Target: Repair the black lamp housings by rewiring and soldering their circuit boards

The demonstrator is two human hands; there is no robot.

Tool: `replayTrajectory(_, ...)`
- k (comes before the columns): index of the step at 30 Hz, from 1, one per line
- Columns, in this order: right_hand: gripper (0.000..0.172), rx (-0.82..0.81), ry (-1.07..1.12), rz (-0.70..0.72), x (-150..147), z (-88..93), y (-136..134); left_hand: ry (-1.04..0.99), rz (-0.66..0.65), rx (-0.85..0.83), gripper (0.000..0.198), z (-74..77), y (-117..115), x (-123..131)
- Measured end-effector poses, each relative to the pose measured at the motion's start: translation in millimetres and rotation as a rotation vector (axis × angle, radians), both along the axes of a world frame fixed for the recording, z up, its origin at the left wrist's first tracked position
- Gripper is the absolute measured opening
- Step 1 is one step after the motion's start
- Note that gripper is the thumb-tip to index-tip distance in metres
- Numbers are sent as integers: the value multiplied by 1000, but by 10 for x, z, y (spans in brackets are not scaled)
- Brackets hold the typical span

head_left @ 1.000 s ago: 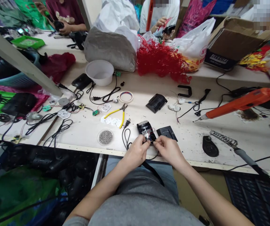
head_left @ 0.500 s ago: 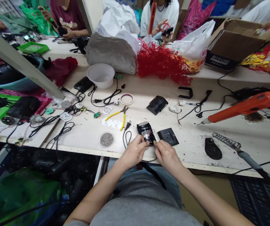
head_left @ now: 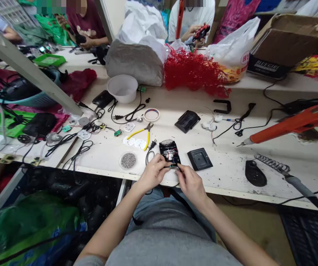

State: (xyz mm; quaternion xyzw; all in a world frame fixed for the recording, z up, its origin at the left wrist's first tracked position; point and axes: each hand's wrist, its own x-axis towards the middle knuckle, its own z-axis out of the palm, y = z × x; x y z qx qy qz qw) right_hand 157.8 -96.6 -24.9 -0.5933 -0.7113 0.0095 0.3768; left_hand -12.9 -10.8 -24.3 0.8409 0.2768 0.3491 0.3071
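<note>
A small open black device [head_left: 169, 150] with red wires and a circuit inside lies at the near edge of the white bench [head_left: 231, 162]. My left hand [head_left: 151, 173] is closed on its near left side, fingers pinched at the wiring. Pinching at the device's near right corner is my right hand [head_left: 190, 182], fingers together. A thin black cable runs from the device down over the bench edge between my hands. The black cover plate [head_left: 199, 159] lies just right of the device.
Left of the device are a round dish of small metal balls [head_left: 128, 160] and yellow-handled pliers [head_left: 142, 132]. An orange glue gun [head_left: 291, 123], a soldering iron [head_left: 297, 183] and a black stand [head_left: 255, 173] lie right. Behind are a white bowl [head_left: 122, 88], tape roll [head_left: 151, 115], red netting [head_left: 194, 72] and other people.
Both hands have slid slightly toward the bench's near edge, staying pinched on the device's wiring. The view has tilted down a little; across the table a person raised a red object.
</note>
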Motion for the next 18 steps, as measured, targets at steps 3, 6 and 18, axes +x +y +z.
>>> replayTrajectory(3, 20, 39, -132, 21, -14, 40, 2, -2, -19, -14, 11, 27, 19, 1)
replayTrajectory(6, 20, 11, -114, 29, 4, 121, 3, 26, -33, -18, 11, 55, 44, -19)
replayTrajectory(18, 11, -110, 379, -103, 191, 190, 505, 208, 112, 362, 31, 31, -64, -32)
